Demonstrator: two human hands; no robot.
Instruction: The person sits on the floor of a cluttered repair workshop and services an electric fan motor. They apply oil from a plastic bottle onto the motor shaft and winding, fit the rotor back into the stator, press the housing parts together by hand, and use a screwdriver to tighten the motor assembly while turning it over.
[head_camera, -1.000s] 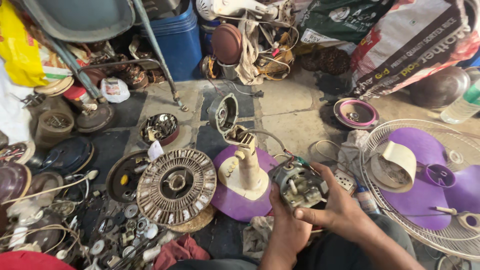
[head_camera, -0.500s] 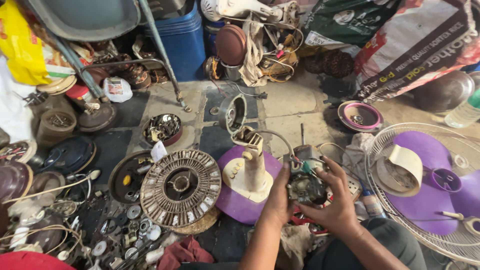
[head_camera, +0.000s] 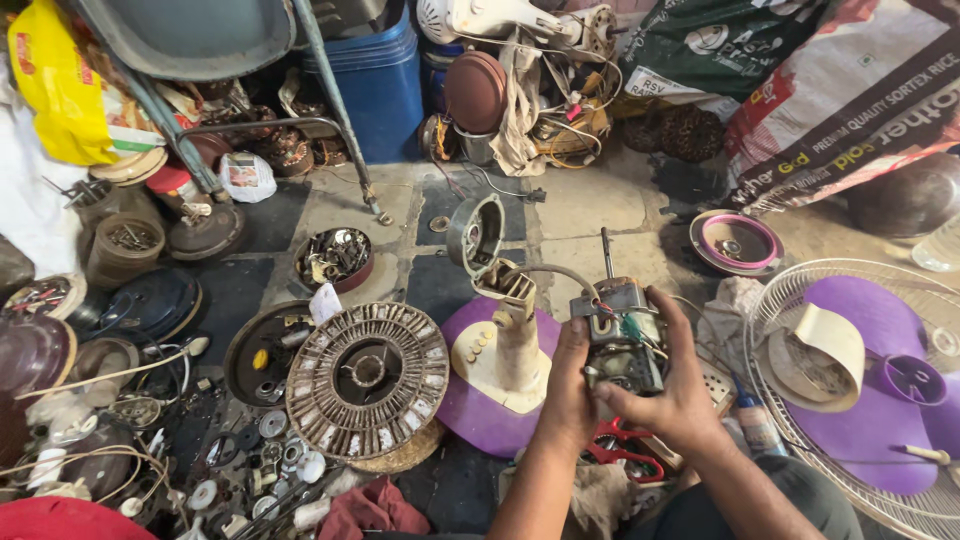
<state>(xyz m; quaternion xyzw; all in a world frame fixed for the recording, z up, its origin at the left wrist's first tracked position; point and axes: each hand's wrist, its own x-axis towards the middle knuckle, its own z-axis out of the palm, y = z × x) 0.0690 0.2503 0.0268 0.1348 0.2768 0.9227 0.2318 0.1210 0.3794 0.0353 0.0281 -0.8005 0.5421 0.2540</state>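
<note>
1. Fan motor (head_camera: 625, 335): one small motor with a thin shaft pointing up, held above the floor between two hands, just right of the fan stand (head_camera: 505, 345).
2. Left hand (head_camera: 568, 390): fingers curled closed around the motor's left side.
3. Right hand (head_camera: 680, 385): fingers wrapped closed over the motor's right side and top.
4. One cream fan stand on a purple base, upright, beside the hands.
5. One round stator winding disc (head_camera: 367, 378) lies to the left.
6. One white wire fan guard (head_camera: 860, 390) lies to the right.
7. One pair of red-handled scissors (head_camera: 620, 450) lies beneath the hands.
</note>
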